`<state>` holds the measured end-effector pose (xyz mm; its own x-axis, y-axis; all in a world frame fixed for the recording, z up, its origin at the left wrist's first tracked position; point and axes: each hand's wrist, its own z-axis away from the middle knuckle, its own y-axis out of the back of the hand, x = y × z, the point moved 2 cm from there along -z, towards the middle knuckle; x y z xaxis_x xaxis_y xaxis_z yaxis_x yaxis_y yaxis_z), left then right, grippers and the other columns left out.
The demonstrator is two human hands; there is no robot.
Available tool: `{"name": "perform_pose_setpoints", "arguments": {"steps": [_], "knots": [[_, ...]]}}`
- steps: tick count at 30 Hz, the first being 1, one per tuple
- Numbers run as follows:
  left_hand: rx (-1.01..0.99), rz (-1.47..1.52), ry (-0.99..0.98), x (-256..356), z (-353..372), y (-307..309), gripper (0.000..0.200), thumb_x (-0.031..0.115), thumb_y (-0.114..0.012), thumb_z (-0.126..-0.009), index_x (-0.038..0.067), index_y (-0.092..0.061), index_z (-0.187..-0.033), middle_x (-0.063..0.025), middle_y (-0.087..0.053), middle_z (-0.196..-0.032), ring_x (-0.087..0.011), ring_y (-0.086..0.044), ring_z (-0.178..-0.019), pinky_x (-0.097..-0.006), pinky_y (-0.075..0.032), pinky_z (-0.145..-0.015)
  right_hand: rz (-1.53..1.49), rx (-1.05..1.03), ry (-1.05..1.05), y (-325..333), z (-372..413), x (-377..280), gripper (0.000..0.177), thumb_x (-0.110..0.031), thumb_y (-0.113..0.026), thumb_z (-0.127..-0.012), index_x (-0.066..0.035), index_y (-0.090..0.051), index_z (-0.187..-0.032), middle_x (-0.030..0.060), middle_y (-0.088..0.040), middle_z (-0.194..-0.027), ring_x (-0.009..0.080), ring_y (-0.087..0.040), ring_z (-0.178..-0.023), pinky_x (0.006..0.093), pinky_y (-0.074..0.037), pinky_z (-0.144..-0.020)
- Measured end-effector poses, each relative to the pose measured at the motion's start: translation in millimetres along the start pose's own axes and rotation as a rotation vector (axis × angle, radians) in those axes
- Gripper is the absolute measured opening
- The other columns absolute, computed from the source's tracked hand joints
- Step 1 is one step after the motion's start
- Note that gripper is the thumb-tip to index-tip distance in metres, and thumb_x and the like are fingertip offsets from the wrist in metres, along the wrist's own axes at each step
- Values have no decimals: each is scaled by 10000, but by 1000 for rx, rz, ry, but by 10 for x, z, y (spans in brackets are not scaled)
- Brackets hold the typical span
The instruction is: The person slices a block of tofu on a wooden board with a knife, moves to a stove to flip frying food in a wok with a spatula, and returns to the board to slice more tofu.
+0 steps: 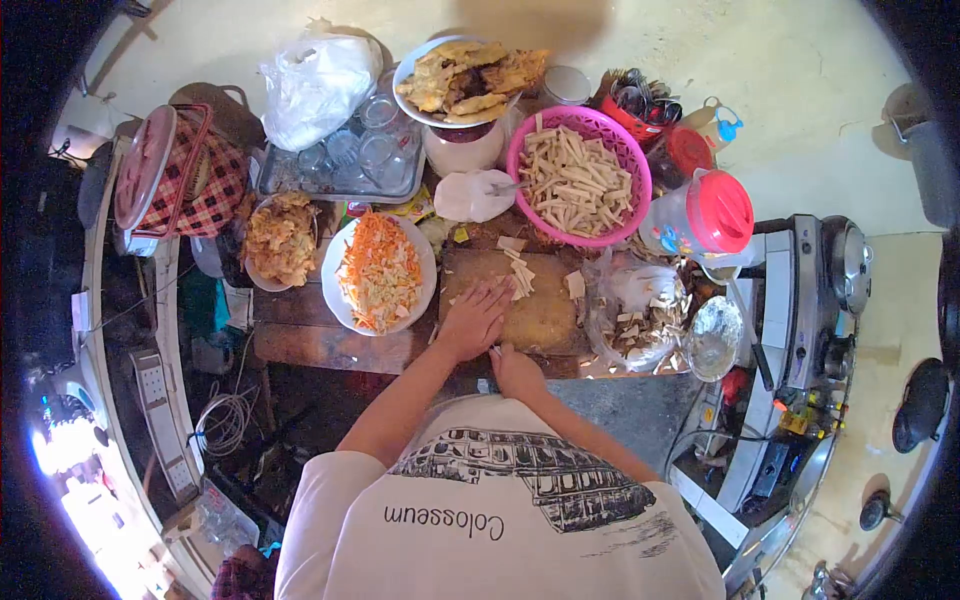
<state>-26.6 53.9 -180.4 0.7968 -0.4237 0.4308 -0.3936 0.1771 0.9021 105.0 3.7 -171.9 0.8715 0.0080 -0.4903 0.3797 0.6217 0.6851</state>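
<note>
My left hand lies on the wooden cutting board, palm down with fingers stretched out. Its fingertips touch a small group of pale cut strips. Close by, at the board's near edge, my right hand is closed around what looks like a knife; only a thin bright bit of it shows. More pale pieces lie at the board's right side. Beyond the board stands a pink basket of pale sticks. To the left is a white plate of shredded orange and pale food.
A clear plastic bag with scraps and a foil-like bowl stand right. Behind are a bowl of fried food, a tray of glasses and a red-lidded jug. A stove is far right.
</note>
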Motion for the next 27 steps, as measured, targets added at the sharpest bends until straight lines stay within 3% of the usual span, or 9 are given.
{"name": "perform_pose_setpoints", "arguments": {"steps": [2,5,8,11,14,17,23,27], "knots": [[86,82,37,41,-19,32,529,222,-382,-886,9,-289,-1362,-157,-272,-1429,-351,-253,-1309,-454,-181,-1082,-25,-4,6,-39,-46,81,415,-361,-370,-934,38,-485,-935,296,-589,-740,449,-591,-706,517,-470,-632],[240,209,275,87,99,188,507,161,-442,-870,-18,-319,-1327,-219,-348,-1343,-372,-358,-1203,-470,-224,-1044,-131,-31,9,-136,-111,216,446,-374,-339,-941,42,-472,-1036,306,-599,-806,456,-592,-797,537,-465,-710],[513,236,516,143,345,233,481,67,-493,-843,-34,-347,-1290,-222,-427,-1221,-328,-455,-1075,-438,-345,-956,-260,23,35,49,-25,101,453,-364,-361,-941,58,-523,-910,325,-578,-805,479,-563,-788,518,-437,-713],[582,762,791,76,555,34,471,21,-506,-838,-31,-356,-1281,-186,-457,-1171,-265,-511,-1015,-355,-437,-858,-232,14,22,94,4,171,447,-367,-357,-944,48,-523,-926,316,-580,-833,469,-561,-819,509,-429,-741],[521,711,846,48,588,58,452,19,-515,-835,-36,-377,-1262,-155,-477,-1141,-214,-543,-950,-297,-470,-782,-209,-15,-17,233,66,126,451,-371,-354,-945,48,-519,-943,315,-576,-854,468,-555,-842,505,-422,-756],[495,856,855,-18,527,2,450,14,-512,-820,-48,-389,-1248,-156,-491,-1143,-219,-553,-939,-301,-471,-796,-270,56,46,257,69,199,440,-370,-353,-945,41,-510,-972,316,-570,-863,469,-547,-876,507,-420,-765],[515,990,919,-43,288,-120,483,12,-529,-784,-67,-392,-1241,-174,-538,-1109,-217,-572,-934,-298,-472,-806,-299,333,-132,479,-65,526,429,-374,-351,-941,20,-502,-1016,332,-561,-882,476,-544,-886,513,-425,-759],[533,917,815,-77,104,-167,500,58,-580,-753,-65,-413,-1207,-196,-530,-1084,-255,-566,-952,-332,-470,-817,-245,349,-125,721,-68,512,457,-391,-337,-937,27,-506,-1014,331,-566,-856,484,-550,-841,527,-429,-733]]}}
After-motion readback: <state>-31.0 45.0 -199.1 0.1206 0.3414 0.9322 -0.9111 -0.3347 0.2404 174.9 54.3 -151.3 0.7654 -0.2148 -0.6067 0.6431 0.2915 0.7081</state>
